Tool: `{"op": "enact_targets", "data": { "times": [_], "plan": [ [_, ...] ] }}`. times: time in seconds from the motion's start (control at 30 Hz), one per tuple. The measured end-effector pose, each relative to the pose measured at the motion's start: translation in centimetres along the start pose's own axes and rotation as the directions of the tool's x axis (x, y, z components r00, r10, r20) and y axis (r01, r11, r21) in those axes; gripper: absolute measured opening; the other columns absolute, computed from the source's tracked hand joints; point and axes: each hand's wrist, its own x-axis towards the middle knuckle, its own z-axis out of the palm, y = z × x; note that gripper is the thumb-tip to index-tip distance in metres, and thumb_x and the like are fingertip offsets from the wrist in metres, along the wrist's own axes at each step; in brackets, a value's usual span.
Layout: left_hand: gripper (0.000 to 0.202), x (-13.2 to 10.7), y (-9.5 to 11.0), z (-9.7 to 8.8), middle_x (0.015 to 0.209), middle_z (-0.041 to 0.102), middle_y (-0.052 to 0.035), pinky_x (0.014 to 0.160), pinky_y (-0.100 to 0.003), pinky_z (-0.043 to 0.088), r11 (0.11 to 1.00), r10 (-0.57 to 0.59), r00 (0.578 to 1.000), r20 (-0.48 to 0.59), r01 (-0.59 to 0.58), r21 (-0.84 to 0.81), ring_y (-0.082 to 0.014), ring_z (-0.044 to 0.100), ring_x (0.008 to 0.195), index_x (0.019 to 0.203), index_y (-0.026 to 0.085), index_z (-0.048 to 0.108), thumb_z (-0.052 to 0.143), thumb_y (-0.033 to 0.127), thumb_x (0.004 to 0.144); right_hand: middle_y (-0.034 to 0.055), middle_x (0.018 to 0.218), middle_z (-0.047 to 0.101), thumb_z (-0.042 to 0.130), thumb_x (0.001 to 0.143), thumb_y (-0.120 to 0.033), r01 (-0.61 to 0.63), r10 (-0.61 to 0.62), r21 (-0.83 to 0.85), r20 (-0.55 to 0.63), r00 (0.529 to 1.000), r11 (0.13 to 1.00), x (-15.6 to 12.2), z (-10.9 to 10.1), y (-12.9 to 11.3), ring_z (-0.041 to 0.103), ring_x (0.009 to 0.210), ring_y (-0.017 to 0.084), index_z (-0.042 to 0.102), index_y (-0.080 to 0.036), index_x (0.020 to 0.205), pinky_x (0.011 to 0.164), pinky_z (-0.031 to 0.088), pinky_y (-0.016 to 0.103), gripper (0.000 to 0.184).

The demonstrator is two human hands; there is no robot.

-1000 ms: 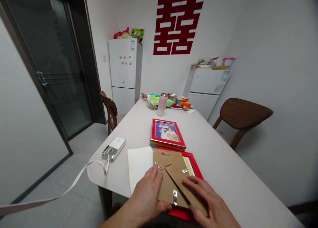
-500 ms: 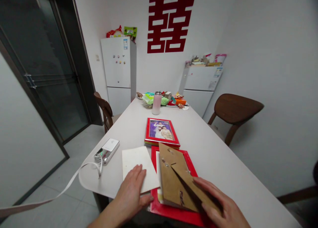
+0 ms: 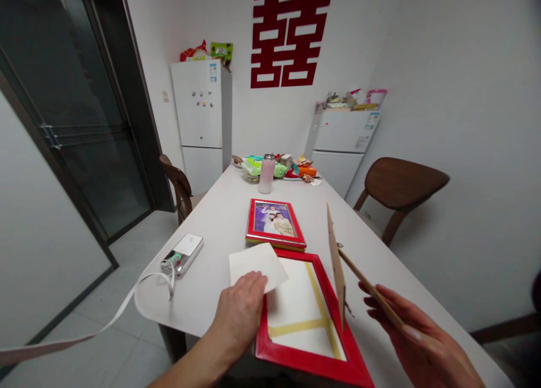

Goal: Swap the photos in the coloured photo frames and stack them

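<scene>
A red picture frame (image 3: 310,362) lies face down at the near edge of the white table (image 3: 228,213), its inside showing a white sheet with yellow tape. My right hand (image 3: 416,334) grips the brown cardboard backing board (image 3: 337,264) by its stand and holds it upright on edge, to the right of the frame. My left hand (image 3: 240,315) pinches a white card (image 3: 256,264) and holds it over the frame's top left corner. A second red frame with a photo (image 3: 274,223) lies flat just beyond.
A white and silver device (image 3: 182,253) with a white strap lies at the left table edge. A pink bottle (image 3: 267,174) and several snacks sit at the far end. Wooden chairs (image 3: 399,188) stand on both sides. Two white fridges (image 3: 203,115) stand against the back wall.
My right hand lifted the backing board off the frame and swung it upright to the right. My left hand picked up the white card and moved it over the frame's corner.
</scene>
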Motion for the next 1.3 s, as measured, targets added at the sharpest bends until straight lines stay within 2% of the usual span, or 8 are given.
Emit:
{"op": "enact_targets", "data": {
  "times": [0.23, 0.57, 0.7, 0.8, 0.93, 1.03, 1.17, 1.3],
  "plan": [
    [0.036, 1.2, 5.9, 3.8, 0.119, 0.048, -0.0144, 0.093, -0.037, 0.035, 0.984, 0.169, 0.976, 0.137, -0.158, -0.088, -0.0252, 0.040, 0.112, 0.112, 0.009, 0.046, 0.035, 0.007, 0.078, 0.0060, 0.112, 0.055, 0.056, 0.060, -0.029, -0.054, 0.055, 0.040, -0.034, 0.998, 0.998, -0.2, -1.6, -0.3, 0.050, 0.102, 0.024, 0.058, -0.026, 0.096, 0.085, 0.042, 0.032, 0.037],
    [0.024, 0.5, 6.3, 4.3, 0.110, 0.054, -0.0128, 0.092, -0.036, 0.036, 0.978, 0.207, 0.955, 0.214, -0.200, -0.054, -0.0251, 0.046, 0.106, 0.096, 0.009, 0.055, 0.038, 0.011, 0.079, 0.0103, 0.115, 0.052, 0.057, 0.060, -0.032, -0.004, 0.004, -0.115, -0.002, 1.000, 0.993, 0.0, -3.7, 1.1, 0.050, 0.101, 0.027, 0.056, -0.022, 0.101, 0.082, 0.044, 0.037, 0.042],
    [0.046, -0.2, 6.2, 4.6, 0.122, 0.044, -0.0159, 0.093, -0.041, 0.033, 0.985, 0.168, 0.969, 0.180, -0.157, -0.075, -0.0291, 0.036, 0.114, 0.113, 0.007, 0.045, 0.046, 0.037, 0.078, 0.0101, 0.118, 0.050, 0.054, 0.064, -0.035, 0.054, -0.031, -0.241, 0.097, 0.995, 0.969, 0.2, -4.3, 1.6, 0.049, 0.103, 0.028, 0.052, -0.022, 0.107, 0.084, 0.043, 0.038, 0.045],
    [0.063, -0.4, 5.2, 4.6, 0.127, 0.037, -0.0158, 0.097, -0.042, 0.028, 0.988, 0.130, 0.984, 0.123, -0.118, -0.098, -0.0291, 0.031, 0.118, 0.119, 0.008, 0.039, 0.050, 0.049, 0.073, 0.0079, 0.114, 0.054, 0.055, 0.064, -0.037, 0.108, -0.038, -0.434, 0.168, 0.985, 0.894, 0.2, -4.2, 0.8, 0.049, 0.103, 0.027, 0.055, -0.022, 0.105, 0.087, 0.041, 0.038, 0.044],
    [0.046, -0.2, 2.8, 3.5, 0.126, 0.039, -0.0155, 0.097, -0.040, 0.028, 0.998, 0.037, 0.998, 0.045, -0.035, -0.043, -0.0256, 0.035, 0.116, 0.118, 0.007, 0.041, 0.048, 0.027, 0.077, 0.0056, 0.110, 0.057, 0.055, 0.063, -0.038, 0.263, -0.066, -0.653, 0.310, 0.949, 0.710, -0.2, -2.6, -1.1, 0.049, 0.104, 0.026, 0.061, -0.023, 0.097, 0.089, 0.039, 0.037, 0.037],
    [0.040, -0.2, 1.4, 2.6, 0.122, 0.044, -0.0167, 0.095, -0.040, 0.033, 0.998, 0.009, 1.000, -0.026, -0.010, -0.057, -0.0238, 0.040, 0.112, 0.117, 0.004, 0.041, 0.040, 0.017, 0.079, 0.0059, 0.112, 0.055, 0.051, 0.065, -0.036, 0.352, -0.030, -0.722, 0.418, 0.908, 0.596, -0.4, -0.6, -1.9, 0.049, 0.105, 0.024, 0.061, -0.024, 0.097, 0.089, 0.039, 0.037, 0.036],
    [0.037, -0.6, 0.7, 2.2, 0.119, 0.048, -0.0145, 0.094, -0.040, 0.035, 0.986, 0.039, 0.992, -0.124, -0.058, -0.154, -0.0214, 0.042, 0.111, 0.116, 0.008, 0.041, 0.035, 0.019, 0.081, 0.0073, 0.118, 0.050, 0.047, 0.065, -0.029, 0.388, 0.076, -0.761, 0.493, 0.866, 0.520, -0.6, 1.5, -1.7, 0.047, 0.106, 0.023, 0.059, -0.023, 0.101, 0.090, 0.037, 0.040, 0.038],
    [0.041, -1.2, 0.9, 2.5, 0.122, 0.044, -0.0152, 0.094, -0.040, 0.035, 0.972, 0.104, 0.992, -0.066, -0.116, -0.205, -0.0227, 0.039, 0.113, 0.116, 0.009, 0.041, 0.043, 0.026, 0.079, 0.0090, 0.119, 0.048, 0.046, 0.062, -0.023, 0.404, 0.098, -0.793, 0.496, 0.863, 0.456, -0.6, 3.2, -1.1, 0.046, 0.107, 0.023, 0.058, -0.020, 0.103, 0.092, 0.034, 0.040, 0.043]
  ]
}}
